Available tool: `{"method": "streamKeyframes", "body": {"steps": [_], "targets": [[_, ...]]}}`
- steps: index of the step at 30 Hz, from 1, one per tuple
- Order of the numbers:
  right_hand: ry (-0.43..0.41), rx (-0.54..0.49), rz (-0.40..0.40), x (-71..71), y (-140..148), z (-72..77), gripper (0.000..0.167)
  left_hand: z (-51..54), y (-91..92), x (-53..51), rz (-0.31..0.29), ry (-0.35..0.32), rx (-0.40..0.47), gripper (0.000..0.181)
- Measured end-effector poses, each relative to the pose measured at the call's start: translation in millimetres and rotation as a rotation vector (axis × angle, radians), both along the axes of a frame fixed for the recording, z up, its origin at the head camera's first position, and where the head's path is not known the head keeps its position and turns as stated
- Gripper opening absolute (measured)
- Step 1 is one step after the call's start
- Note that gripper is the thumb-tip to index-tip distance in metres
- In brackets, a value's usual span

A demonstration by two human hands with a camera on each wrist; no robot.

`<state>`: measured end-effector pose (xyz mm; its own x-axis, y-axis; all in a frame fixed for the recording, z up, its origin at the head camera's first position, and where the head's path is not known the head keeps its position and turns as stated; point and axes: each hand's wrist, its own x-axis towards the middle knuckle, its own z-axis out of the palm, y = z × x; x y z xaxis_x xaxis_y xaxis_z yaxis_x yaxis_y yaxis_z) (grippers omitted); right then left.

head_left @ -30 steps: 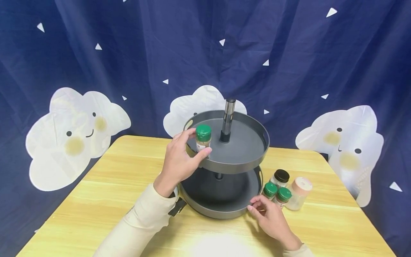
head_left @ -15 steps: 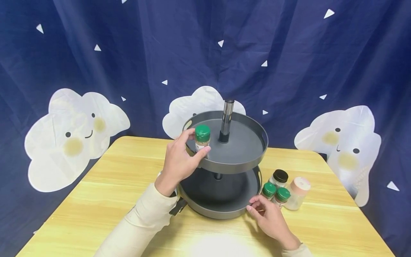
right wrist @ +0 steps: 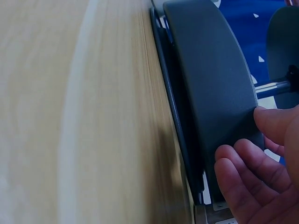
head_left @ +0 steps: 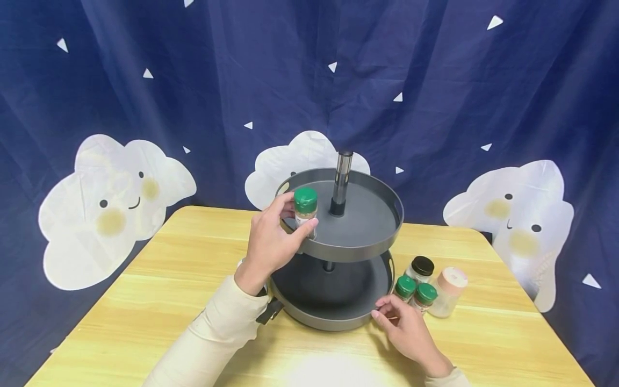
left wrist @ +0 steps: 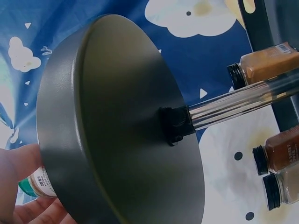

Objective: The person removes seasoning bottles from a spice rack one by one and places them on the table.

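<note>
My left hand (head_left: 273, 242) holds a small spice jar (head_left: 306, 212) with a green lid, upright at the left front of the round grey upper tray (head_left: 358, 252). The left wrist view shows part of the jar (left wrist: 42, 181) between thumb and fingers, beyond that tray's wall; whether its base touches the tray is hidden. Below, my right hand (head_left: 405, 329) grips the front right rim of the lower tray (head_left: 333, 324). In the right wrist view the thumb lies over the rim and several fingers rest against the outer wall (right wrist: 210, 74).
Right of the stand are two green-lidded jars (head_left: 405, 287), a black-lidded jar (head_left: 423, 265) and a pink-lidded container (head_left: 450, 293). Several black-capped bottles (left wrist: 268, 64) show near the post (left wrist: 233, 109) in the left wrist view. A metal post (head_left: 342, 180) rises mid-tray.
</note>
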<state>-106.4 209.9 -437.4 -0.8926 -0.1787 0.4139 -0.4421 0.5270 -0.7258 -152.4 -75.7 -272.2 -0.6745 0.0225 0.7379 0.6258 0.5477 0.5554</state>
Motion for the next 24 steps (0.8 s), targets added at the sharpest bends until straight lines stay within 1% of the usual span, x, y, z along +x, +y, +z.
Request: {"method": "streamKeyframes", "body": {"steps": [9, 19, 24], "targets": [[0.011, 0.002, 0.001, -0.3, 0.1, -1.0, 0.017, 1.6, 0.5, 0.1, -0.012, 0.019, 0.007, 0.049], [-0.002, 0.000, 0.000, 0.2, 0.1, 0.0, 0.017, 4.4, -1.4, 0.2, -0.002, 0.033, 0.000, 0.049], [0.000, -0.001, 0.001, -0.3, 0.0, -1.1, 0.017, 4.6, -2.2, 0.6, -0.002, 0.030, 0.004, 0.049]]}}
